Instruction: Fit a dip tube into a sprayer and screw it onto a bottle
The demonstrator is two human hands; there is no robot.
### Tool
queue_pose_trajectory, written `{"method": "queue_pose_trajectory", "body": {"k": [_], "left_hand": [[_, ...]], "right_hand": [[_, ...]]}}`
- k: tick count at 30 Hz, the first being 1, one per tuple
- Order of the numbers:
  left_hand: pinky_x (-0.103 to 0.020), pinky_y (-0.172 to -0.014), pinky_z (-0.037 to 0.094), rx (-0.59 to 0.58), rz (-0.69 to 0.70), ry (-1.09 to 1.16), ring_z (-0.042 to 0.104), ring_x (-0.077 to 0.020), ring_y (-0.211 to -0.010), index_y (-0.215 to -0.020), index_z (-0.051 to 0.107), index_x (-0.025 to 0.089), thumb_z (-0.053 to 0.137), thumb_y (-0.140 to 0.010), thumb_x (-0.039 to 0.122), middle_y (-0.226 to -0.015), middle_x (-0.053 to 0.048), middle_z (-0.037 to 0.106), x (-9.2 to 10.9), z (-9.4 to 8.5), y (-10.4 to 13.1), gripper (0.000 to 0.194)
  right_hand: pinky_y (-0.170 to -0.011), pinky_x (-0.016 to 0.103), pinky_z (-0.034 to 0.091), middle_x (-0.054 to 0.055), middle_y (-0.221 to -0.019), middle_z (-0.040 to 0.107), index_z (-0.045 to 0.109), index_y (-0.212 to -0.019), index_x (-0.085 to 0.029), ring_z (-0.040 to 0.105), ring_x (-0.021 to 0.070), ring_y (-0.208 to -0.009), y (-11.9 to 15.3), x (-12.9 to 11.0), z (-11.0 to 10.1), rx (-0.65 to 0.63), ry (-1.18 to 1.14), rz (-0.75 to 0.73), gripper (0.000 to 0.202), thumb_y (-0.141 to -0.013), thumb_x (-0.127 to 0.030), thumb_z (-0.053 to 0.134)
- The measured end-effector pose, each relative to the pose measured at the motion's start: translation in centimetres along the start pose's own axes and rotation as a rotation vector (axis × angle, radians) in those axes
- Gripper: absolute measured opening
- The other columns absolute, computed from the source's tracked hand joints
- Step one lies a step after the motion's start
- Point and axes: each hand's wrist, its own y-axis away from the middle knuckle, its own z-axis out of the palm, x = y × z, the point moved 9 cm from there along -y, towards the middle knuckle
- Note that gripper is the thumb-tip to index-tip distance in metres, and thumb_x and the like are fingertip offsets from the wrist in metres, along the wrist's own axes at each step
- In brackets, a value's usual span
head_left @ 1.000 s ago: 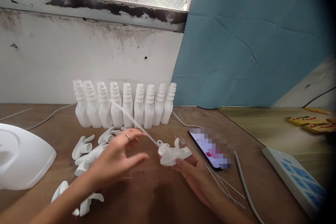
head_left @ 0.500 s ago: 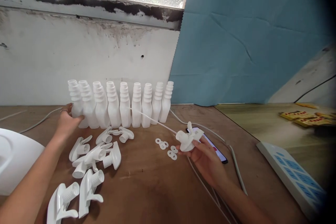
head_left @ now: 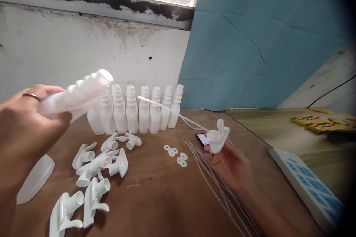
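Note:
My left hand grips a white bottle, lifted and tilted with its open neck toward the upper right. In my right hand is a white spray head, its thin tube reaching left in front of the standing bottles. Several more white spray heads lie on the brown table at the left. Small white washers are scattered in the middle. Beside my right hand lie loose thin tubes.
A phone lies partly behind the spray head. At the right are a power strip and yellow items. Some white object sits at the left, under my left arm. A wall and a blue cloth stand behind the bottles.
My left hand has lifted the leftmost bottle out of the row and tilted it. My right hand has moved slightly right and turned the spray head, uncovering the loose tubes.

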Motion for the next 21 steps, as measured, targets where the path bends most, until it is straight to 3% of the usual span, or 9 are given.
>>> {"method": "queue_pose_trajectory", "body": {"k": [2, 5, 8, 13, 17, 21], "left_hand": [[-0.023, -0.066, 0.035, -0.046, 0.095, -0.083, 0.052, -0.0146, -0.070, -0.106, 0.063, 0.030, 0.051, -0.073, 0.035, -0.085, 0.006, 0.058, 1.9, 0.4, 0.6, 0.035], [-0.021, -0.060, 0.028, -0.193, 0.110, -0.101, 0.049, -0.0144, -0.066, -0.104, 0.062, 0.032, 0.053, -0.068, 0.029, -0.086, 0.007, 0.059, 3.0, 2.2, 1.2, 0.037], [-0.023, -0.062, 0.031, -0.239, 0.120, -0.077, 0.053, -0.0165, -0.073, -0.104, 0.063, 0.031, 0.052, -0.068, 0.026, -0.090, 0.006, 0.060, 3.5, 3.0, 1.5, 0.038], [-0.032, -0.074, 0.038, -0.245, 0.278, -0.075, 0.055, -0.0214, -0.083, -0.105, 0.062, 0.026, 0.044, -0.071, 0.025, -0.095, 0.002, 0.061, 5.5, 2.9, 2.2, 0.039], [-0.037, -0.084, 0.038, -0.413, 0.341, -0.055, 0.054, -0.0240, -0.094, -0.111, 0.059, 0.021, 0.040, -0.078, 0.022, -0.104, -0.002, 0.060, 7.1, 3.8, 3.3, 0.038], [-0.035, -0.082, 0.039, -0.595, 0.299, 0.102, 0.052, -0.0223, -0.093, -0.111, 0.060, 0.028, 0.042, -0.077, 0.018, -0.104, 0.002, 0.059, 8.9, 4.0, 5.1, 0.040]], "right_hand": [[-0.066, 0.028, 0.053, 0.004, -0.107, 0.064, 0.066, -0.101, -0.027, 0.062, 0.0194, -0.079, -0.3, -0.7, -0.6, 0.012, 0.008, -0.033, 0.017, -0.088, -0.036, 0.063], [-0.062, 0.029, 0.051, 0.004, -0.107, 0.064, 0.067, -0.102, -0.027, 0.060, 0.0204, -0.078, -0.4, -1.3, -0.9, 0.001, 0.050, -0.064, 0.018, -0.086, -0.034, 0.063], [-0.061, 0.030, 0.050, 0.004, -0.106, 0.063, 0.066, -0.104, -0.028, 0.059, 0.0208, -0.077, -0.3, -1.1, -0.5, -0.025, 0.008, -0.051, 0.018, -0.086, -0.032, 0.065], [-0.059, 0.029, 0.051, 0.006, -0.105, 0.062, 0.064, -0.102, -0.024, 0.060, 0.0216, -0.075, -0.1, -0.6, 0.0, -0.066, 0.010, -0.036, 0.019, -0.085, -0.032, 0.069], [-0.057, 0.029, 0.051, 0.006, -0.097, 0.062, 0.062, -0.106, -0.023, 0.062, 0.0229, -0.076, -0.1, -0.8, 0.6, -0.122, 0.107, -0.085, 0.021, -0.088, -0.033, 0.067], [-0.052, 0.027, 0.049, 0.007, -0.095, 0.063, 0.059, -0.104, -0.023, 0.062, 0.0224, -0.073, 0.3, -1.8, 2.6, -0.175, 0.194, -0.164, 0.017, -0.092, -0.033, 0.065]]}}
